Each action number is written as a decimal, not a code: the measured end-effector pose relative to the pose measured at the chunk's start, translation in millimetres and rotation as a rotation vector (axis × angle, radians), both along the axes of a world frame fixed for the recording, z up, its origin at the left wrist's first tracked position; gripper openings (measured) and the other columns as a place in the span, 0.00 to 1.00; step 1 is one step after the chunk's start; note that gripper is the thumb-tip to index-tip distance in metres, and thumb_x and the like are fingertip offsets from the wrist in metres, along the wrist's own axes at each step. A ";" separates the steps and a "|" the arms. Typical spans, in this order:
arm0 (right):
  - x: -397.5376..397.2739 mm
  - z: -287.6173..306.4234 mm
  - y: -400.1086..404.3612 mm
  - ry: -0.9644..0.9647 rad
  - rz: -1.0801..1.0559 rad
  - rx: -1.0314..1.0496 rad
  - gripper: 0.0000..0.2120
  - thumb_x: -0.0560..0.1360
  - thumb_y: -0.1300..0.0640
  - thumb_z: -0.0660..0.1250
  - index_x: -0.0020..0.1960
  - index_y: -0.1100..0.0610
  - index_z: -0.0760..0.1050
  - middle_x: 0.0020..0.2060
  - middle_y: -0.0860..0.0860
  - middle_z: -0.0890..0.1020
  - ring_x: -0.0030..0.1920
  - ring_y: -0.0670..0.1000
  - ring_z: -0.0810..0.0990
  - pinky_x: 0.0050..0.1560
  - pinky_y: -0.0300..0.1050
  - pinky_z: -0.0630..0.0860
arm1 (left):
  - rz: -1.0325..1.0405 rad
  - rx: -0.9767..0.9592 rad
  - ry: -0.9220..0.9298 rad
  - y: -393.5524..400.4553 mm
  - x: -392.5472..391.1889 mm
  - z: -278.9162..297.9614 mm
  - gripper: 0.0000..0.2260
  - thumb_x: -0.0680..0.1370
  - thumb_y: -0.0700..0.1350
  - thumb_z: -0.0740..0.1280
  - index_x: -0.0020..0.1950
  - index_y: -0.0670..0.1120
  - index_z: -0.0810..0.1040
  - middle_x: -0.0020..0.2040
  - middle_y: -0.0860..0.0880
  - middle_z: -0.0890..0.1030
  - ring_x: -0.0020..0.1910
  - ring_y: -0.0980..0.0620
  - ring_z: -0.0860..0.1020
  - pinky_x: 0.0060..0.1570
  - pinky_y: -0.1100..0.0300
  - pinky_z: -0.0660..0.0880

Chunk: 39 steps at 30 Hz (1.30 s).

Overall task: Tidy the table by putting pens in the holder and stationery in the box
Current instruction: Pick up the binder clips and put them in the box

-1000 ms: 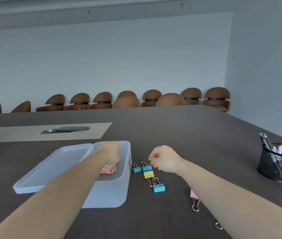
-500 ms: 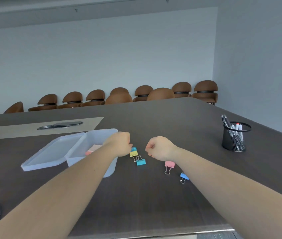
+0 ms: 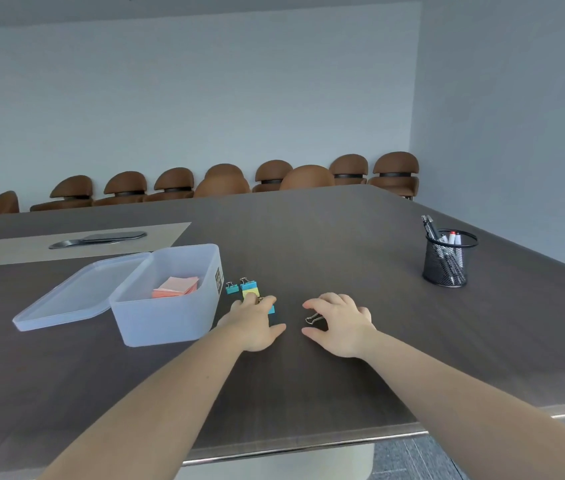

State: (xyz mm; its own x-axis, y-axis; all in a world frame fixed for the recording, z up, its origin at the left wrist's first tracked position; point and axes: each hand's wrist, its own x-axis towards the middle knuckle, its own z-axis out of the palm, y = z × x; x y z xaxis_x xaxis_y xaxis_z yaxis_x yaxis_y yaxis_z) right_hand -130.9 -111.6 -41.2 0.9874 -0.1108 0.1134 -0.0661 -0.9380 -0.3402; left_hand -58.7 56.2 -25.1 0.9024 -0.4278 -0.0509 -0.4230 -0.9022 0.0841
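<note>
A translucent plastic box (image 3: 170,317) stands open left of centre with pink sticky notes (image 3: 175,286) inside; its lid (image 3: 73,299) lies against its left side. Right of the box lie small binder clips: two blue ones (image 3: 232,289), a yellow one (image 3: 251,292). My left hand (image 3: 255,325) lies palm down, fingertips on the nearest clips, thumb spread. My right hand (image 3: 341,325) arches over another clip; only its wire handle (image 3: 313,319) shows between thumb and fingers. A black mesh pen holder (image 3: 445,265) with several pens stands at the far right.
The dark table (image 3: 308,382) ends in a metal-trimmed front edge close to me and a slanted right edge behind the holder. A beige inlay with a dark cover plate (image 3: 97,238) lies behind the box. Brown chairs (image 3: 270,174) line the far wall.
Both fists have opened and dropped onto the table. The left hand left the box and now reaches the clips beside it; the right hand now covers the clip nearer to me.
</note>
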 end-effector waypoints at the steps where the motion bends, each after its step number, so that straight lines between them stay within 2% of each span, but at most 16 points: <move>1: 1.8 -2.4 -0.1 -0.028 -0.005 -0.002 0.24 0.75 0.41 0.62 0.71 0.41 0.63 0.71 0.45 0.65 0.74 0.52 0.59 0.68 0.59 0.59 | -0.004 0.010 -0.011 -1.1 1.8 -0.7 0.27 0.79 0.60 0.56 0.76 0.55 0.56 0.75 0.48 0.59 0.73 0.44 0.62 0.66 0.47 0.68; 3: 5.7 -7.0 -0.1 -0.078 -0.029 0.005 0.26 0.75 0.40 0.61 0.71 0.41 0.62 0.72 0.46 0.63 0.74 0.52 0.59 0.69 0.58 0.59 | -0.009 0.011 -0.032 -3.2 5.4 -2.3 0.22 0.80 0.58 0.56 0.73 0.54 0.62 0.72 0.48 0.64 0.69 0.45 0.66 0.62 0.48 0.72; 6: 14.1 -10.6 -1.3 -0.087 -0.059 -0.002 0.24 0.76 0.40 0.60 0.71 0.42 0.64 0.71 0.47 0.67 0.72 0.53 0.63 0.70 0.54 0.60 | 0.001 -0.021 -0.102 -4.3 9.5 -6.4 0.12 0.81 0.54 0.55 0.62 0.51 0.68 0.64 0.47 0.70 0.58 0.47 0.73 0.52 0.53 0.76; 8: 20.5 -11.1 -2.4 -0.074 -0.048 -0.022 0.20 0.76 0.39 0.59 0.66 0.44 0.70 0.65 0.47 0.72 0.68 0.53 0.67 0.67 0.52 0.63 | 0.023 -0.028 -0.160 -3.7 11.6 -9.8 0.10 0.82 0.54 0.54 0.58 0.50 0.67 0.61 0.46 0.72 0.50 0.49 0.74 0.48 0.55 0.76; 10: 25.2 -11.1 -2.7 -0.093 -0.034 -0.023 0.16 0.77 0.40 0.59 0.58 0.48 0.74 0.57 0.48 0.75 0.62 0.53 0.69 0.63 0.50 0.67 | 0.057 -0.038 -0.206 -4.4 13.4 -13.6 0.11 0.81 0.54 0.54 0.59 0.50 0.67 0.61 0.46 0.72 0.45 0.51 0.74 0.45 0.57 0.76; 13: 29.3 -10.6 -3.6 -0.110 -0.022 -0.056 0.13 0.77 0.42 0.59 0.46 0.52 0.68 0.44 0.48 0.72 0.54 0.54 0.74 0.55 0.49 0.71 | 0.116 -0.046 -0.265 -10.0 16.3 -17.8 0.16 0.81 0.55 0.54 0.66 0.49 0.66 0.63 0.46 0.73 0.51 0.50 0.78 0.46 0.59 0.75; 15: 31.8 -9.8 -4.4 -0.113 -0.029 -0.083 0.13 0.78 0.43 0.58 0.44 0.52 0.63 0.42 0.47 0.71 0.49 0.54 0.74 0.52 0.48 0.72 | 0.171 -0.068 -0.286 -14.6 17.8 -19.9 0.18 0.81 0.53 0.56 0.68 0.47 0.66 0.62 0.47 0.77 0.54 0.49 0.79 0.49 0.58 0.77; 17: 35.6 -8.9 -6.0 -0.127 -0.059 -0.099 0.14 0.78 0.43 0.57 0.44 0.53 0.63 0.42 0.48 0.71 0.46 0.54 0.73 0.48 0.46 0.71 | 0.205 -0.108 -0.316 -17.3 17.2 -20.5 0.17 0.81 0.49 0.57 0.69 0.46 0.64 0.58 0.46 0.79 0.53 0.49 0.79 0.47 0.59 0.76; 19: 39.5 -8.6 -6.9 -0.141 -0.092 -0.112 0.14 0.79 0.43 0.57 0.45 0.54 0.64 0.45 0.50 0.74 0.47 0.55 0.78 0.44 0.45 0.70 | 0.224 -0.153 -0.348 -17.8 18.0 -21.5 0.18 0.81 0.48 0.56 0.70 0.45 0.61 0.59 0.46 0.78 0.53 0.48 0.79 0.44 0.59 0.74; 21: 42.8 -7.9 -6.6 -0.156 -0.118 -0.132 0.15 0.79 0.43 0.56 0.47 0.55 0.65 0.50 0.51 0.77 0.50 0.57 0.80 0.42 0.46 0.71 | 0.224 -0.204 -0.383 -16.5 20.2 -22.0 0.18 0.82 0.46 0.56 0.71 0.46 0.60 0.62 0.45 0.75 0.53 0.48 0.79 0.45 0.59 0.76; 23: 45.3 -6.4 -6.6 -0.166 -0.144 -0.142 0.15 0.80 0.43 0.55 0.49 0.56 0.65 0.52 0.52 0.77 0.49 0.58 0.81 0.40 0.46 0.69 | 0.234 -0.283 -0.387 -13.8 25.2 -19.8 0.19 0.80 0.41 0.58 0.70 0.46 0.60 0.65 0.44 0.71 0.52 0.46 0.80 0.47 0.57 0.77; 26: 50.8 -5.9 -8.4 -0.187 -0.156 -0.119 0.16 0.80 0.45 0.55 0.55 0.58 0.67 0.53 0.52 0.77 0.48 0.57 0.81 0.40 0.45 0.70 | 0.327 -0.419 -0.279 -10.4 38.2 -14.1 0.23 0.78 0.36 0.61 0.72 0.47 0.62 0.68 0.43 0.66 0.55 0.42 0.79 0.52 0.54 0.77; 29: 55.9 -6.6 -10.2 -0.195 -0.164 -0.104 0.16 0.80 0.46 0.55 0.58 0.57 0.67 0.53 0.52 0.77 0.48 0.57 0.82 0.43 0.47 0.74 | 0.403 -0.435 -0.218 -10.5 48.0 -14.2 0.19 0.81 0.46 0.61 0.71 0.46 0.66 0.70 0.41 0.66 0.59 0.43 0.78 0.59 0.54 0.76; 32: 62.6 -7.6 -11.3 -0.190 -0.158 -0.122 0.16 0.81 0.46 0.54 0.57 0.57 0.70 0.52 0.52 0.76 0.43 0.57 0.79 0.42 0.46 0.73 | 0.413 -0.385 -0.185 -14.5 55.2 -13.9 0.27 0.77 0.60 0.62 0.71 0.46 0.64 0.69 0.41 0.65 0.61 0.43 0.77 0.56 0.54 0.77; 36: 71.9 -9.4 -12.7 -0.205 -0.161 -0.133 0.16 0.81 0.47 0.53 0.54 0.57 0.71 0.45 0.50 0.72 0.38 0.56 0.71 0.39 0.44 0.69 | 0.442 -0.249 -0.170 -22.2 63.2 -12.0 0.34 0.75 0.65 0.60 0.74 0.48 0.57 0.72 0.42 0.61 0.62 0.44 0.76 0.50 0.53 0.78; 39: 75.7 -9.6 -12.8 -0.200 -0.156 -0.124 0.15 0.81 0.47 0.53 0.53 0.57 0.71 0.42 0.49 0.68 0.38 0.56 0.70 0.38 0.44 0.69 | 0.462 -0.208 -0.146 -25.3 73.4 -12.5 0.40 0.74 0.67 0.58 0.78 0.49 0.49 0.76 0.41 0.56 0.65 0.42 0.74 0.53 0.52 0.77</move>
